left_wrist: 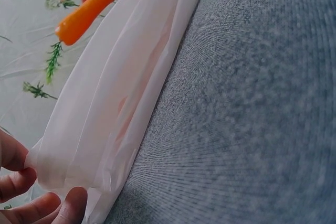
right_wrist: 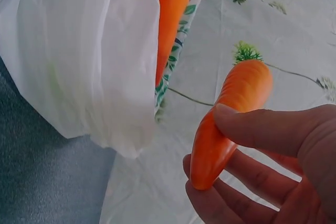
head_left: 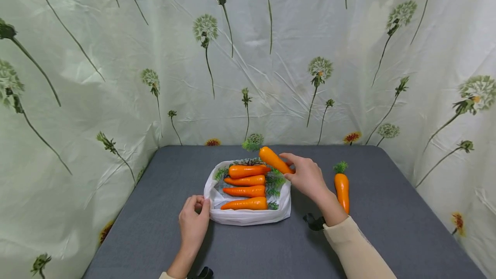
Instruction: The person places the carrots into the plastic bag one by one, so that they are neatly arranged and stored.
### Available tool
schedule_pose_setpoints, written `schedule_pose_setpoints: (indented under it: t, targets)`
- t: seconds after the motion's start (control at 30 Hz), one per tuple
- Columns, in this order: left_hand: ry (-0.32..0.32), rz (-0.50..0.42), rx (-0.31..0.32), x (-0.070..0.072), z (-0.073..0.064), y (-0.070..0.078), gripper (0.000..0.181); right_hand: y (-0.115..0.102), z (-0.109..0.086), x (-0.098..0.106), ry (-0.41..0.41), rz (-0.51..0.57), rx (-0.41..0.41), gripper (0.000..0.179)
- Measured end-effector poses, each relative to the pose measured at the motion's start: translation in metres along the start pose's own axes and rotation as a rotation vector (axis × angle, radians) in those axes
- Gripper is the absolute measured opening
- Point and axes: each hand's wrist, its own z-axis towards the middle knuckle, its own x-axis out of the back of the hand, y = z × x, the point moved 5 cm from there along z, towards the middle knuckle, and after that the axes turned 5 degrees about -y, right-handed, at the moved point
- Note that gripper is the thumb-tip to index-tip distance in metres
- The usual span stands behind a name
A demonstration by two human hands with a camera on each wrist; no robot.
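Note:
A white plastic bag (head_left: 248, 217), its mouth spread wide and facing up, rests on the table. Several orange carrots (head_left: 248, 203) with green tops lie side by side inside it. My left hand (head_left: 194, 218) grips the bag's left edge; the left wrist view has the thin plastic between the thumb and fingers (left_wrist: 13, 153). Over the bag's far right corner, my right hand (head_left: 308, 175) pinches another carrot (head_left: 274, 159) near its narrow end. This carrot (right_wrist: 233, 114) points its leafy top away from the palm and is off the table.
To the right of the bag, beyond my right forearm, a single carrot (head_left: 342, 190) lies on the dark grey table (head_left: 372, 244). A pale curtain (head_left: 263, 76) printed with dandelions hangs behind the table and along its sides.

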Motion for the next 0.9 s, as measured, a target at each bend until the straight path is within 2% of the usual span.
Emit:
schedule_pose_setpoints:
  t: [0.23,0.4,0.6,0.77,0.9]
  targets:
    - [0.01,-0.004,-0.002,-0.001,0.0,-0.002,0.016,-0.012,0.004,-0.01,-0.055,0.002,0.064,0.062]
    - [0.007,-0.011,-0.005,-0.001,0.0,-0.002,0.015,-0.019,0.006,-0.018,-0.09,-0.055,0.134,0.063]
    - [0.004,-0.007,-0.013,0.0,0.0,-0.001,0.014,-0.027,0.008,-0.028,-0.167,-0.094,0.217,0.066]
    - [0.0,-0.005,0.003,-0.001,0.001,-0.001,0.014,-0.034,0.008,-0.035,-0.228,-0.142,0.307,0.064]
    - [-0.004,-0.008,0.015,-0.001,0.001,-0.001,0.014,-0.038,0.01,-0.04,-0.257,-0.187,0.339,0.062]
